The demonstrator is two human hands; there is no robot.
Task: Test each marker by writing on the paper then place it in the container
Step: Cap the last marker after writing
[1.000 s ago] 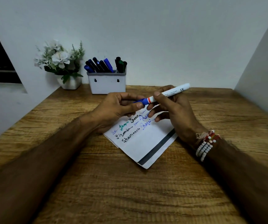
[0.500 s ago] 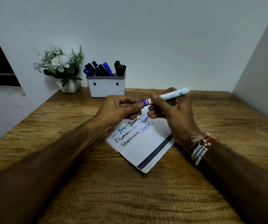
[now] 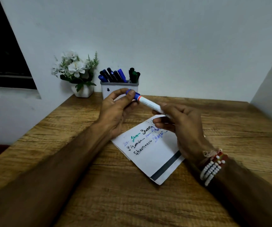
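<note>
Both forearms reach in over the paper [image 3: 155,158]; the left hand [image 3: 115,112] pinches the marker [image 3: 148,103] by its blue cap, seemingly seated; the right hand [image 3: 184,126] curls round the white barrel; the container [image 3: 115,86] stands just beyond the left hand.

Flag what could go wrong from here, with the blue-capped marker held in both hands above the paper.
1. The left hand pinches the blue cap while the right hand grips the marker; a cap not fully seated may come loose.
2. The container has a left compartment crowded with stored markers, so inserting another could jam.
3. The right hand is right over the blue writing on the paper and might smudge it.
</note>
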